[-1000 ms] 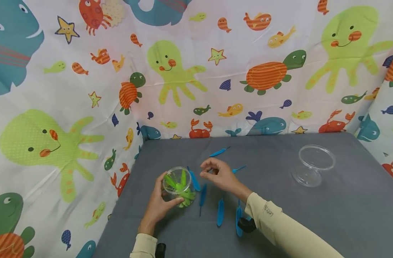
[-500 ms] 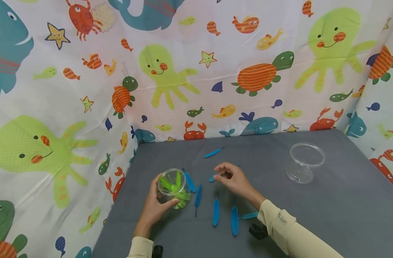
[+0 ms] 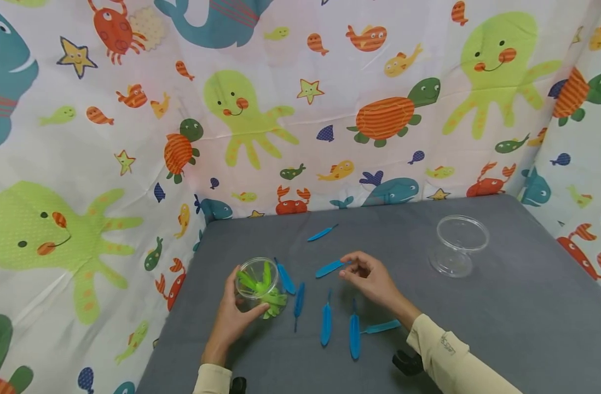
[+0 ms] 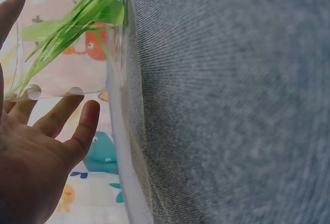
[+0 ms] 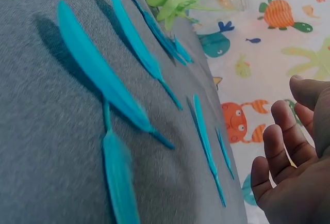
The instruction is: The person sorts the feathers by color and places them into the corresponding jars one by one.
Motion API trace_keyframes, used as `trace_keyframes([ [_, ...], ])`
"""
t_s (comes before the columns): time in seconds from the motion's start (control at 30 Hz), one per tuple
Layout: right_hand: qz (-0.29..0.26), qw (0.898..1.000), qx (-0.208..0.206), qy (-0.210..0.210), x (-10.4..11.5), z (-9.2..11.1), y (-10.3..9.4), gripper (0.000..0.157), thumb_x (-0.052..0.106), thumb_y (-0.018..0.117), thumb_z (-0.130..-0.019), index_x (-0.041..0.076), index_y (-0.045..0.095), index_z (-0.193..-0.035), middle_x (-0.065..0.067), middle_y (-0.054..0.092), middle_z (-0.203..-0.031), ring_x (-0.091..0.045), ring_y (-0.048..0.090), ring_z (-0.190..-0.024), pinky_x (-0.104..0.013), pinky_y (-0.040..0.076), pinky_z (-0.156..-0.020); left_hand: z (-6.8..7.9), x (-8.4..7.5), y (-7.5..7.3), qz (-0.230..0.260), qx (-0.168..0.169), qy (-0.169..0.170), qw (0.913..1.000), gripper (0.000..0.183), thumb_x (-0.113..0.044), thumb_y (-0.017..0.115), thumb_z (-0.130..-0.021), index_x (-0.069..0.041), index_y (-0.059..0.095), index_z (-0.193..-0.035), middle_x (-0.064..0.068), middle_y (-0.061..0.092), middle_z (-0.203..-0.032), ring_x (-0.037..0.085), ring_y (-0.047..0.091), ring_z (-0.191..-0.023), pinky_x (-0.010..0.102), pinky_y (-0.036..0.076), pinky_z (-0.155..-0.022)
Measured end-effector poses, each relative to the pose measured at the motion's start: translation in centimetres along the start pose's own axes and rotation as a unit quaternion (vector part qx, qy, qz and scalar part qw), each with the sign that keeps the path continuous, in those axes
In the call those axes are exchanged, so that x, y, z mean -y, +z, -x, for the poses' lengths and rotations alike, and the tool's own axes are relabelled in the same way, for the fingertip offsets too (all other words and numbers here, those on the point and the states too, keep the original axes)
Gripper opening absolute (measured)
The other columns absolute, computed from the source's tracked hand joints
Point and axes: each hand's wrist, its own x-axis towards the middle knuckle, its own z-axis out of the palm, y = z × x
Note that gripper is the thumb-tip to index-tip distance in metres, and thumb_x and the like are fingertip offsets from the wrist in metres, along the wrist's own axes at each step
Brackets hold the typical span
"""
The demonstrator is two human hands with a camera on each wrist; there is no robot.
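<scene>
My left hand [image 3: 226,320] grips a clear plastic jar [image 3: 253,296] at the left of the grey table, fingers and thumb round its sides. Bright green feathers [image 3: 275,300] fan out inside it; the left wrist view shows them through the wall. My right hand [image 3: 371,280] hovers near the quill end of a blue feather [image 3: 329,268], fingers loosely bent. In the right wrist view its fingers [image 5: 273,146] hold nothing. Other blue feathers lie near it, among them one pointing toward me [image 3: 326,324] and two whose ends meet, an upright feather [image 3: 354,335] and a sideways feather [image 3: 383,326].
A second clear jar [image 3: 457,249] stands at the right on the grey cloth [image 3: 517,306]. Two blue feathers lie beside the held jar, and another blue feather [image 3: 321,234] lies farther back. A sea-animal curtain [image 3: 330,71] closes off the back and sides.
My right hand has moved right, away from the jar, uncovering the blue feathers beneath it. My left hand keeps its hold on the jar. The head view has shifted slightly.
</scene>
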Motion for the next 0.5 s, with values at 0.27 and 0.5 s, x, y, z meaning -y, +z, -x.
trace_keyframes([
  [0.27, 0.008, 0.999, -0.031, 0.008, -0.6, 1.2, -2.1, 0.021, 0.016, 0.071, -0.097, 0.011, 0.067, -0.117, -0.014, 0.070, -0.094, -0.032, 0.063, -0.077, -0.026, 0.052, -0.067, -0.3, 0.0, 0.2, 0.000, -0.006, -0.002, 1.0000, 0.118, -0.038, 0.090, -0.076, -0.031, 0.012, -0.164, 0.007, 0.027, -0.167, 0.035, 0.045, -0.142, 0.058, 0.048, -0.104],
  [0.5, 0.070, 0.995, -0.065, -0.023, -1.1, 2.0, -3.6, 0.021, 0.016, 0.074, -0.094, 0.013, 0.069, -0.114, -0.006, 0.072, -0.093, -0.013, 0.063, -0.078, -0.024, 0.051, -0.068, -0.5, 0.1, 0.1, 0.006, -0.005, -0.006, 0.9999, 0.117, -0.039, 0.089, -0.078, -0.036, 0.009, -0.163, 0.006, 0.021, -0.170, 0.036, 0.036, -0.149, 0.060, 0.046, -0.107],
])
